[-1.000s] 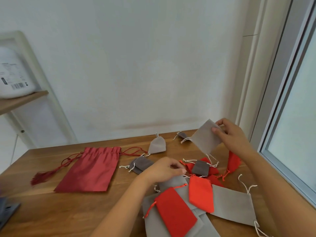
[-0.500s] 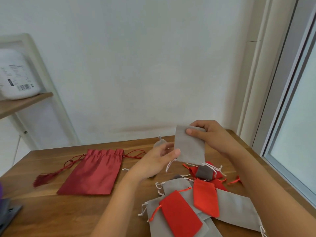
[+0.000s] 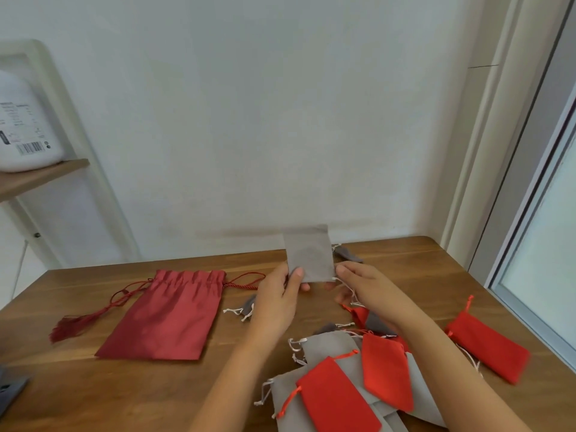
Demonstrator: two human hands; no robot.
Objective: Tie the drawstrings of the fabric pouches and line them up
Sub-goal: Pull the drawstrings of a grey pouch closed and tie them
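Observation:
A light grey pouch (image 3: 309,253) stands upright above the table, mouth end down. My left hand (image 3: 277,302) pinches its lower left corner with thumb and fingers. My right hand (image 3: 363,288) holds the lower right corner, where the white drawstrings (image 3: 350,289) hang down. Below my forearms lies a heap of grey pouches (image 3: 330,346) and bright red pouches (image 3: 338,397). One more red pouch (image 3: 487,346) lies apart on the right. A large dark red satin pouch (image 3: 170,316) with a tasselled cord lies flat on the left.
The wooden table (image 3: 78,391) meets a white wall at the back. A small dark grey pouch (image 3: 347,254) lies near the wall behind the held one. A window frame (image 3: 530,275) borders the right edge. A shelf with a white container (image 3: 21,129) stands at left.
The held grey pouch turned upright and moved to the middle. My left hand came up from the heap and took its lower left corner; my right hand shifted down to the drawstring end.

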